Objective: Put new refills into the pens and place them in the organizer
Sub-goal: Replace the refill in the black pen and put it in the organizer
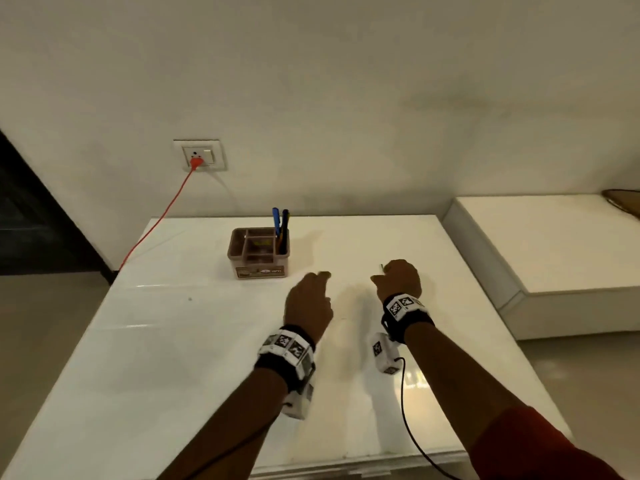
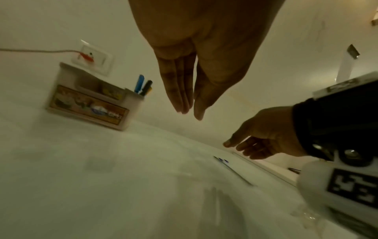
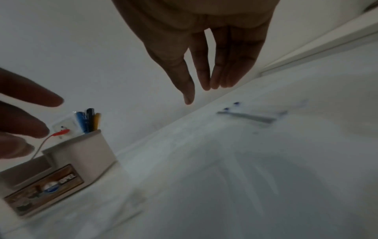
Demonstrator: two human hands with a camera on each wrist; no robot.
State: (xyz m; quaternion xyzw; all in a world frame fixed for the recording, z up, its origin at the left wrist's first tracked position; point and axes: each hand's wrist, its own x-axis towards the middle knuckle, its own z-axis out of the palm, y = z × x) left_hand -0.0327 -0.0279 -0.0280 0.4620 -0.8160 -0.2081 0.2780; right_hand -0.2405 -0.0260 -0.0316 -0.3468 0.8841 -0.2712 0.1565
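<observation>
Two hands hover over a white surface (image 1: 173, 358), both with fingers straight and relaxed, holding nothing. The left hand (image 1: 308, 301) hangs near the middle of the surface; the right hand (image 1: 401, 278) is just beside it, toward the right edge. Each wrist carries one band with black-and-white markers.

One organizer (image 1: 258, 252) stands upright near the far edge, left of both hands. It has several compartments. Three pens stand in its right compartment, their long axes near vertical and tops leaning slightly: one blue pen (image 1: 276, 221), one black pen (image 1: 284, 225) and, in the right wrist view, one yellow pen (image 3: 96, 121).

Thin refills (image 3: 251, 117) lie flat on the surface under and beyond the right hand, well apart from the organizer. Motion blur hides their exact count; two blue tips show, pointing toward the far edge, and the long axes run roughly toward the right edge. In the head view only one end (image 1: 382, 267) pokes out past the right hand.

One orange cable (image 1: 162, 216) runs from a wall socket (image 1: 201, 155) down past the surface's left far corner.
</observation>
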